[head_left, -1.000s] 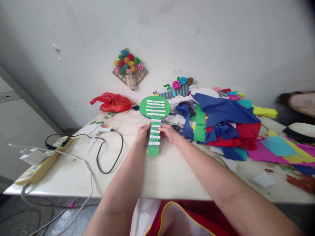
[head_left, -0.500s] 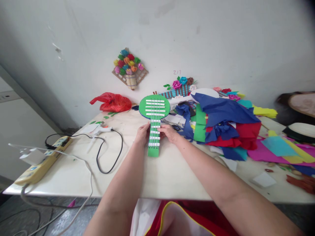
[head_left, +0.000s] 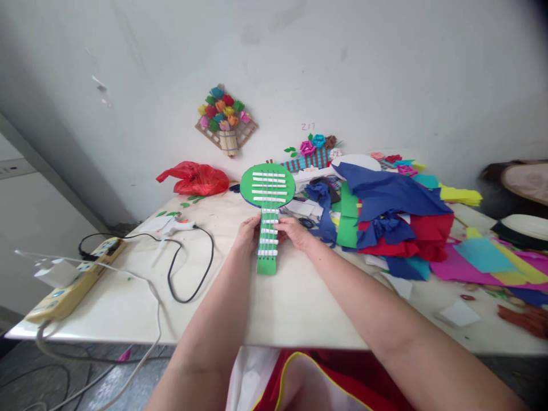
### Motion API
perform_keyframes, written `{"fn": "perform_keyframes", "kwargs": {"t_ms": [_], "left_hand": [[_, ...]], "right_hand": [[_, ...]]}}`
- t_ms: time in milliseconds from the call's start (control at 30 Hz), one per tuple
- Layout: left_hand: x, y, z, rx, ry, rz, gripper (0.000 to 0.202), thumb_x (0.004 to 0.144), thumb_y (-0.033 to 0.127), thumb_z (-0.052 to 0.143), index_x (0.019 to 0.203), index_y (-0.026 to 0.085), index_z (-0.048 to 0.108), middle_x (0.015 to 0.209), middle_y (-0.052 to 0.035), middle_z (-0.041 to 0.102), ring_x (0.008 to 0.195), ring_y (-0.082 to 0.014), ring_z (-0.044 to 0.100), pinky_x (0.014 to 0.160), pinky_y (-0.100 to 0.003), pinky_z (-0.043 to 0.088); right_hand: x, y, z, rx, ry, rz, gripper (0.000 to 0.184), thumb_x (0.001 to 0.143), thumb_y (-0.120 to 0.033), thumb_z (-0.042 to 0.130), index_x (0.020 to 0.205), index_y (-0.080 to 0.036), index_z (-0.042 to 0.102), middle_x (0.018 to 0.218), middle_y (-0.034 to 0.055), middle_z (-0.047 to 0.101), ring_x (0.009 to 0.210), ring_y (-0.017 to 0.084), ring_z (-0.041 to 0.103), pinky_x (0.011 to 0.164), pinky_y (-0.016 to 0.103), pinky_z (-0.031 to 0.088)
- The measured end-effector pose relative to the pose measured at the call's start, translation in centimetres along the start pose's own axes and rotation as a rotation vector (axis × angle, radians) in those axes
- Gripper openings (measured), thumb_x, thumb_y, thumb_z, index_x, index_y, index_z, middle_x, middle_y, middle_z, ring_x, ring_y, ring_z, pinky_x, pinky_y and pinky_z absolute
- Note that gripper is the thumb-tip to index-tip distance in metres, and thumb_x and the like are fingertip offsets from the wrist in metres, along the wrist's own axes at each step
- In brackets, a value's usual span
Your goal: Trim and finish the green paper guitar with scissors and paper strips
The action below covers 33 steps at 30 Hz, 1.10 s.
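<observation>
Over the middle of the table, both hands hold a green paper toy instrument (head_left: 248,188), shaped like a small lute. It has a round body at the far end and a narrow neck toward me. White strips cross the body and neck, and thin strings run lengthwise over them. My left hand (head_left: 248,233) is closed on the left edge of the neck, its fingertips partly hidden behind. Pinching the right edge, my right hand (head_left: 293,233) has its thumb on the front of the neck.
A white glue gun (head_left: 177,226) with a black cord lies at left, near a yellow power strip (head_left: 64,288). Behind sits a red plastic bag (head_left: 201,180). Blue crepe paper (head_left: 389,191) and other coloured sheets heap up at right. A paper flower basket (head_left: 228,140) hangs on the wall.
The instrument's round body has tipped very slightly left and its neck end has shifted a touch toward me. Both hands keep their hold.
</observation>
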<state>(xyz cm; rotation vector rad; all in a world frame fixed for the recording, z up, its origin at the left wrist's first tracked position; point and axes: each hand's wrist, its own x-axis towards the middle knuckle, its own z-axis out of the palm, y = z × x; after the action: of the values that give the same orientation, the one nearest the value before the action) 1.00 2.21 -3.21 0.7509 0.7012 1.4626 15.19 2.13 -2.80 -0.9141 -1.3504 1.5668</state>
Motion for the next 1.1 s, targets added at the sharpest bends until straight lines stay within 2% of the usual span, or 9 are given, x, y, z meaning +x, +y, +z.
{"fn": "perform_keyframes", "kwargs": {"t_ms": [233, 567, 767, 967, 1100], "left_hand": [[0.2, -0.2, -0.2, -0.030, 0.010, -0.034, 0.010, 0.068, 0.020, 0.065, 0.069, 0.011, 0.059, 0.063, -0.0051, 0.062, 0.063, -0.0164, 0.060, 0.066, -0.030, 0.049], [0.6, 0.4, 0.0, -0.066, 0.013, -0.031, 0.009, 0.073, 0.022, 0.056, 0.071, 0.014, 0.059, 0.063, -0.0034, 0.062, 0.057, -0.0132, 0.057, 0.064, -0.027, 0.047], [0.6, 1.1, -0.2, -0.112, 0.051, -0.059, 0.030, 0.074, 0.044, 0.054, 0.066, 0.015, 0.055, 0.060, -0.0038, 0.060, 0.054, -0.0136, 0.057, 0.056, -0.027, 0.048], [0.8, 0.7, -0.5, -0.073, 0.113, -0.001, 0.028, 0.076, 0.041, 0.057, 0.068, 0.015, 0.050, 0.043, 0.0045, 0.044, 0.037, -0.0078, 0.046, 0.043, -0.021, 0.042], [0.7, 0.7, -0.4, 0.024, 0.117, 0.002, 0.030, 0.077, 0.042, 0.055, 0.070, 0.013, 0.051, 0.053, -0.0007, 0.054, 0.044, -0.0111, 0.054, 0.045, -0.023, 0.045]], "right_hand": [[0.1, 0.2, -0.2, -0.012, -0.010, -0.009, 0.013, 0.065, -0.026, 0.060, 0.072, -0.016, 0.062, 0.053, -0.0009, 0.058, 0.046, 0.013, 0.053, 0.045, 0.026, 0.042], [-0.3, -0.3, 0.0, -0.014, -0.039, -0.040, 0.008, 0.062, -0.023, 0.059, 0.062, -0.015, 0.059, 0.051, -0.0025, 0.057, 0.045, 0.010, 0.050, 0.046, 0.023, 0.038], [-0.6, -0.6, -0.1, -0.022, -0.078, -0.037, 0.008, 0.062, -0.022, 0.057, 0.064, -0.015, 0.059, 0.052, -0.0026, 0.058, 0.047, 0.010, 0.051, 0.049, 0.023, 0.039], [-1.0, -1.0, 0.0, -0.031, -0.100, -0.021, 0.009, 0.060, -0.022, 0.057, 0.066, -0.014, 0.059, 0.052, -0.0028, 0.057, 0.046, 0.010, 0.050, 0.050, 0.024, 0.040], [-0.7, -0.7, -0.4, -0.044, -0.117, -0.044, 0.012, 0.060, -0.023, 0.057, 0.067, -0.014, 0.060, 0.055, -0.0017, 0.058, 0.047, 0.009, 0.050, 0.050, 0.023, 0.040]]}}
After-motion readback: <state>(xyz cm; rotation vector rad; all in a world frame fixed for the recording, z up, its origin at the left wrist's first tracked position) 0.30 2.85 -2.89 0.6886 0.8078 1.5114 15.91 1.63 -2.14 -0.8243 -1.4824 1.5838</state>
